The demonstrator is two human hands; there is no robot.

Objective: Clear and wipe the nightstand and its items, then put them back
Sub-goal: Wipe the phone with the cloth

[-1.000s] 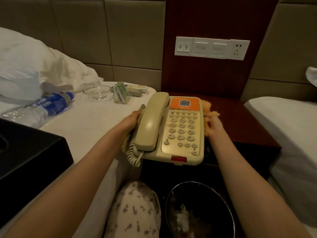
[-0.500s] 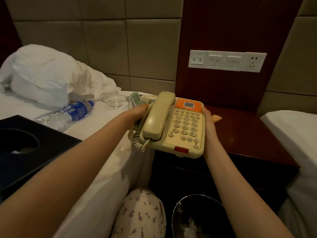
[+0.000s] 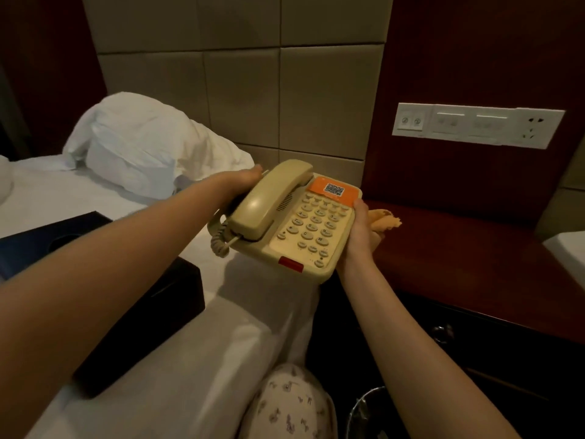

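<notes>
A beige desk telephone (image 3: pixel 304 226) with an orange QR label and a curled cord hangs in the air between the bed and the dark wooden nightstand (image 3: pixel 474 264). My left hand (image 3: pixel 243 182) grips its left side behind the handset. My right hand (image 3: pixel 359 229) holds its right edge, with a yellow cloth (image 3: pixel 384 220) bunched under the fingers. The nightstand top shows bare red-brown wood.
A black tissue box (image 3: pixel 136 318) lies on the white bed (image 3: pixel 221 359) at left, a pillow (image 3: pixel 142 144) behind it. A wall switch panel (image 3: pixel 478 125) sits above the nightstand. A bin (image 3: pixel 367 413) stands below, by my patterned knee. Another bed edge (image 3: pixel 566 251) is at right.
Both hands have carried the telephone up and leftward, tilted, over the bed's edge. The view has swung left, so the bottle, glass dish and small items are hidden behind my arm and the telephone.
</notes>
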